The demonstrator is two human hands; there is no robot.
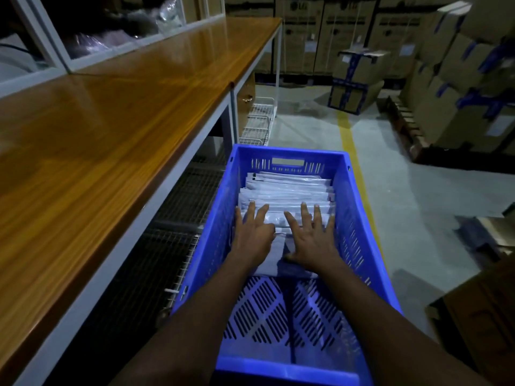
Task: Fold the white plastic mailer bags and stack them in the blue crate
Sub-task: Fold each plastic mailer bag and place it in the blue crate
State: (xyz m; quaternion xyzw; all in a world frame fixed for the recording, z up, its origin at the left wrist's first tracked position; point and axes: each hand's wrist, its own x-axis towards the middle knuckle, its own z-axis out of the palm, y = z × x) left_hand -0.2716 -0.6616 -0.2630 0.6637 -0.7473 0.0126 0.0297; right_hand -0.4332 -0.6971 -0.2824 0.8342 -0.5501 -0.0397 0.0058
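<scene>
Head cam shows the left hand [252, 235] and right hand [312, 238] spread flat, gripping nothing, pressing the newest folded mailer bags [284, 190] down inside the blue crate [362, 218], so next is probably fetching another from elsewhere.

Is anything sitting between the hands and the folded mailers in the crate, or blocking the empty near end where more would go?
Nothing visible. The left hand and right hand rest flat, fingers spread, directly on the folded mailer bags at the far end of the blue crate. The perforated crate floor nearer the person is bare.
</scene>
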